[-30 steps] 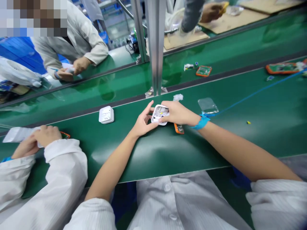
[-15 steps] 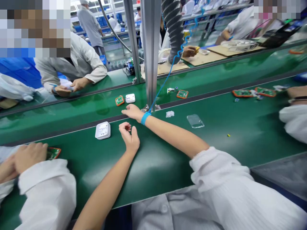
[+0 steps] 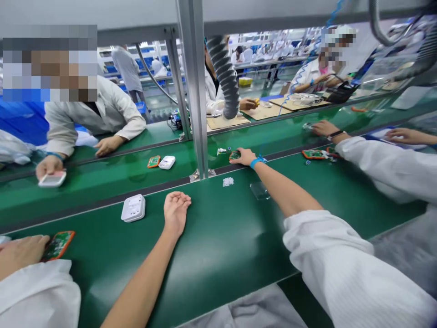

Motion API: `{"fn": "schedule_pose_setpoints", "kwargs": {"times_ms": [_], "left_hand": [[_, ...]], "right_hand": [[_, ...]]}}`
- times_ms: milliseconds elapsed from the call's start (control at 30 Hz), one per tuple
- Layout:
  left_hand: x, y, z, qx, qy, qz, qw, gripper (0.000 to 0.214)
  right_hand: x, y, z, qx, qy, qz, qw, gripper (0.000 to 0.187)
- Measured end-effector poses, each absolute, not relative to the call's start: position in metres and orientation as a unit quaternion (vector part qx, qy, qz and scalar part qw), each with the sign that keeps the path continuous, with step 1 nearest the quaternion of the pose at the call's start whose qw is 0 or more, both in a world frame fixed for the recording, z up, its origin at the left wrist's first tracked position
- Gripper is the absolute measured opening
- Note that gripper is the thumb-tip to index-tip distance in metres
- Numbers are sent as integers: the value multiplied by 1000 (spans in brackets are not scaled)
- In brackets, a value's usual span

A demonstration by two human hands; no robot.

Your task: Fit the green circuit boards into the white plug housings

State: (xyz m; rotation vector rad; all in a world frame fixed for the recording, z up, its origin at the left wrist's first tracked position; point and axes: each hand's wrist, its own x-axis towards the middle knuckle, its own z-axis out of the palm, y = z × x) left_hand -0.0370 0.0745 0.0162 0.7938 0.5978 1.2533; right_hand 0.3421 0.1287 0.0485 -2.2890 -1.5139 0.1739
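Beyond the near tabletop point(image 3: 211, 255), on the green conveyor point(image 3: 273, 139) just right of the metal post point(image 3: 195, 91), an orange-rimmed circuit board point(image 3: 234, 156) is lying at the fingertips of the right hand point(image 3: 245, 156); whether they are clamping it, I cannot tell. The left hand point(image 3: 175, 212) is resting palm-up, its fingers loosely curled, not closing fully. Nearby, a white casing point(image 3: 133, 208) and a small heap of clear pieces point(image 3: 228, 181) are sitting on the tabletop.

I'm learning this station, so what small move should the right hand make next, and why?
Probably secure the orange-edged board and draw it toward the left hand: the right hand is at that board across the bench, while the left is palm up, apparently holding nothing.
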Motion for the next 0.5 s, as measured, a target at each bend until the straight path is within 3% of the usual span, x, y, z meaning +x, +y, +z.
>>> {"fn": "schedule_pose_setpoints", "kwargs": {"times_ms": [233,500], "left_hand": [[-39,69,24,301,241,446,807,46],[-26,20,32,309,149,305,889,46]], "right_hand": [[305,129,85,-790,-571,16,222,81],[218,15,130,-617,-731,-144,253,72]]}}
